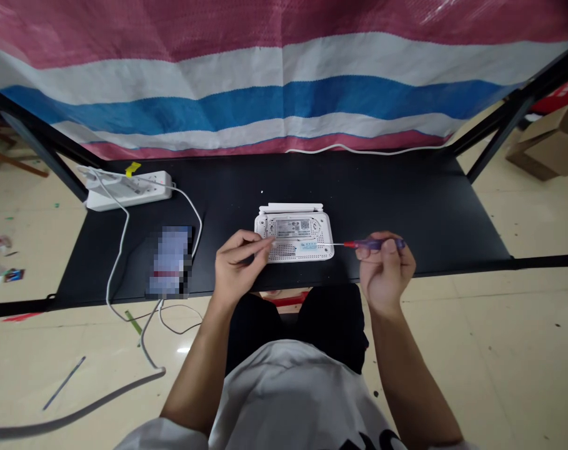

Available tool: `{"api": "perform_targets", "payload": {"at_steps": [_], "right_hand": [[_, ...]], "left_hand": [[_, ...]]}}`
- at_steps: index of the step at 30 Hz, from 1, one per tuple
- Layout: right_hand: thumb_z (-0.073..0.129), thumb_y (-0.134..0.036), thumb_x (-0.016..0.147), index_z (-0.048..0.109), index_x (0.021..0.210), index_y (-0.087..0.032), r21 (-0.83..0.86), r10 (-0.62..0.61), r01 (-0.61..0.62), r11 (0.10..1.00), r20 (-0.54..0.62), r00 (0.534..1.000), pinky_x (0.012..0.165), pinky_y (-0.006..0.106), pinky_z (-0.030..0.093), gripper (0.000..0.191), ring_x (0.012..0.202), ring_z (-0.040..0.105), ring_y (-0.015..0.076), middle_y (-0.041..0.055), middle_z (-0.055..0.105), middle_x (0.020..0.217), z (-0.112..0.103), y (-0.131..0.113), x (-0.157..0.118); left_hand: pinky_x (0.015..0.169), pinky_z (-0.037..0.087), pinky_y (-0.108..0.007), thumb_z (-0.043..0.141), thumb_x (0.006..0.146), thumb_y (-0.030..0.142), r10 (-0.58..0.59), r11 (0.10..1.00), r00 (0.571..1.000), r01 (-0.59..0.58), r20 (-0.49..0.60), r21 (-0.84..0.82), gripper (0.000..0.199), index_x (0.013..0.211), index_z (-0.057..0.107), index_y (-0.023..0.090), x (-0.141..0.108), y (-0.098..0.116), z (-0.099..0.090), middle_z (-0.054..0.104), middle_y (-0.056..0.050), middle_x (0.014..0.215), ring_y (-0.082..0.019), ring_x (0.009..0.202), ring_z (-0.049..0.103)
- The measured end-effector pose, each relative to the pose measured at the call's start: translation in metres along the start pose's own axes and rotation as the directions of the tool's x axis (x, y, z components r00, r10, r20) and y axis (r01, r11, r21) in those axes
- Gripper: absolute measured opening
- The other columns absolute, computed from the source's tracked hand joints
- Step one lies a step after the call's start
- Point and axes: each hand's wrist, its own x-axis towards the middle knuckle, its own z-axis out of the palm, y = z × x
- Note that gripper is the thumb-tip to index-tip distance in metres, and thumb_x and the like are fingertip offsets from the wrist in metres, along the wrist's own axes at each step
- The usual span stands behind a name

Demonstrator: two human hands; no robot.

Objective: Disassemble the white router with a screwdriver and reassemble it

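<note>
A white router-like box [295, 251] lies on the black table [382, 187], its vented, labelled underside up and its white antennas [293, 207] folded along the far edge. My left hand [240, 259] is at the box's left side, thumb and fingertips pinched together over its near-left part; whatever is between them is too small to name. In my right hand [387, 265], fingers closed round the handle, is a screwdriver [372, 244] with a purple and red handle. Its thin shaft points left, with the tip over the right part of the box; whether it touches cannot be told.
A white power strip [130, 190] with plugs and cables stands at the table's back left. Nearer, a phone [171, 259] lies with a cable. A striped sheet [284, 94] hangs behind the table. A cardboard box [548, 144] sits on the floor at right.
</note>
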Motion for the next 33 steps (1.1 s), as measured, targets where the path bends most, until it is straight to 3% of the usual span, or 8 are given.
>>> {"api": "perform_targets", "payload": {"at_steps": [8,16,20,22,24,25,28,33], "right_hand": [[0.072,-0.042,0.1,0.081,0.1,-0.025,-0.224,-0.071,0.127,0.966,0.24,0.968,0.056,0.03,0.05,0.019,0.06,0.062,0.0121,0.0018,0.068,0.087,0.021,-0.015,-0.029],[0.069,-0.038,0.103,0.079,0.104,-0.025,-0.348,-0.096,0.167,0.922,0.213,0.972,0.058,0.028,0.05,0.017,0.064,0.063,0.0124,-0.0006,0.065,0.081,0.025,0.003,-0.023],[0.066,-0.042,0.104,0.073,0.115,-0.027,-0.316,-0.126,0.151,0.937,0.099,0.987,0.063,0.031,0.055,0.02,0.062,0.067,0.0135,-0.002,0.068,0.081,0.01,0.025,-0.029],[0.064,-0.045,0.105,0.07,0.118,-0.027,-0.303,-0.106,0.112,0.947,0.035,0.994,0.064,0.032,0.057,0.024,0.062,0.067,0.0147,-0.0024,0.069,0.077,0.004,0.036,-0.032],[0.063,-0.048,0.104,0.069,0.118,-0.027,-0.283,-0.096,0.08,0.956,-0.043,0.994,0.062,0.032,0.056,0.026,0.061,0.066,0.0144,-0.0028,0.068,0.075,0.0,0.045,-0.031],[0.063,-0.05,0.104,0.068,0.118,-0.027,-0.269,-0.094,0.069,0.961,-0.08,0.992,0.061,0.032,0.056,0.027,0.06,0.064,0.0139,-0.0029,0.067,0.076,0.0,0.048,-0.029],[0.064,-0.051,0.103,0.068,0.118,-0.027,-0.234,-0.067,0.033,0.972,-0.139,0.988,0.058,0.03,0.055,0.029,0.06,0.065,0.0124,-0.0019,0.069,0.082,0.001,0.053,-0.024],[0.069,-0.046,0.101,0.072,0.122,-0.027,-0.293,-0.018,-0.011,0.956,-0.095,0.995,0.061,0.031,0.058,0.029,0.063,0.068,0.0127,0.0005,0.074,0.09,-0.007,0.05,-0.017]], "left_hand": [[0.078,0.058,-0.027,0.068,0.101,0.017,-0.117,0.993,0.951,0.111,0.285,0.037,0.024,0.118,0.084,0.026,-0.002,0.026,0.011,0.071,-0.004,0.099,-0.015,0.09,0.07],[0.094,0.059,-0.035,0.064,0.105,0.021,-0.081,0.944,0.975,0.009,0.206,0.331,0.019,0.116,0.08,0.024,0.007,0.012,0.014,0.073,-0.006,0.111,-0.021,0.103,0.071],[0.092,0.059,-0.04,0.072,0.098,0.017,0.132,0.933,0.99,-0.142,0.053,0.33,0.02,0.114,0.078,0.028,-0.034,0.013,0.014,0.075,-0.005,0.106,-0.023,0.1,0.072],[0.088,0.061,-0.039,0.072,0.096,0.014,0.207,0.949,0.953,-0.25,0.223,0.191,0.024,0.114,0.076,0.03,-0.077,0.011,0.022,0.078,-0.003,0.1,-0.021,0.093,0.074],[0.092,0.064,-0.04,0.067,0.1,0.017,0.111,0.973,0.834,-0.202,0.541,0.112,0.026,0.12,0.076,0.031,-0.123,0.003,0.034,0.081,-0.003,0.109,-0.021,0.1,0.077],[0.097,0.065,-0.042,0.064,0.101,0.018,-0.012,0.979,0.811,-0.111,0.585,0.173,0.028,0.124,0.076,0.028,-0.143,-0.002,0.04,0.08,-0.005,0.116,-0.023,0.109,0.077],[0.112,0.06,-0.049,0.056,0.1,0.01,-0.222,0.948,0.791,0.04,0.571,0.315,0.034,0.12,0.078,0.025,-0.173,-0.022,0.053,0.08,-0.007,0.121,-0.027,0.13,0.07],[0.109,0.059,-0.047,0.054,0.097,0.006,-0.291,0.948,0.789,0.163,0.541,0.273,0.037,0.116,0.08,0.027,-0.154,-0.044,0.043,0.081,-0.004,0.12,-0.024,0.118,0.075]]}}
